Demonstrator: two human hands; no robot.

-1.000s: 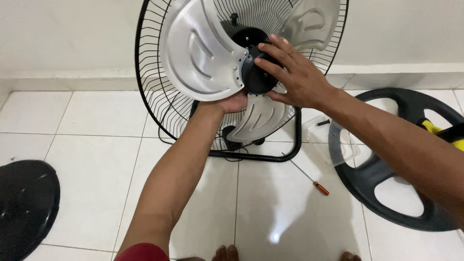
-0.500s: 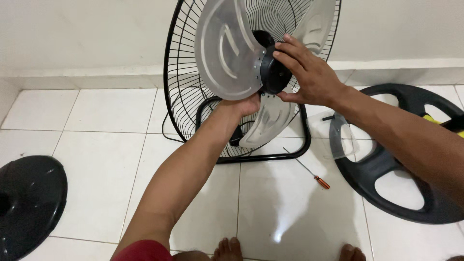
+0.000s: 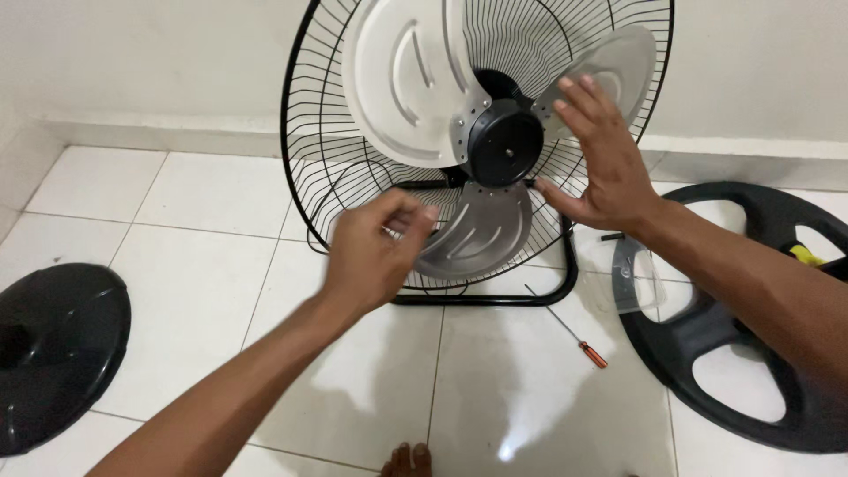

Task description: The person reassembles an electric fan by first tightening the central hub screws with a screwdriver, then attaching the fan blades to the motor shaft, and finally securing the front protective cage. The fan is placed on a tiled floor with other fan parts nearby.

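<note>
- Left hand [image 3: 375,252]: loosely curled, empty, blurred, just before the fan's lower blade [image 3: 473,231].
- Right hand [image 3: 605,163]: open, fingers spread, empty, right of black hub [image 3: 505,147].
- Judged step: blade seated on rear grille [image 3: 327,150]; next needs fixing at hub.
- Screwdriver [image 3: 570,329] on floor, below-right of hub.

The fan [image 3: 477,150] stands upright on the white tiled floor [image 3: 203,256], close against the wall, on a black tubular frame [image 3: 565,283]. Its round black wire guard [image 3: 327,168] backs three silver metal blades with pressed ribs: one large blade [image 3: 406,79] at upper left, one [image 3: 609,66] at upper right, one [image 3: 473,234] hanging low. They meet at a round black hub [image 3: 505,147] fixed with small rivets. No front guard covers the blades, so they stand fully exposed
</note>
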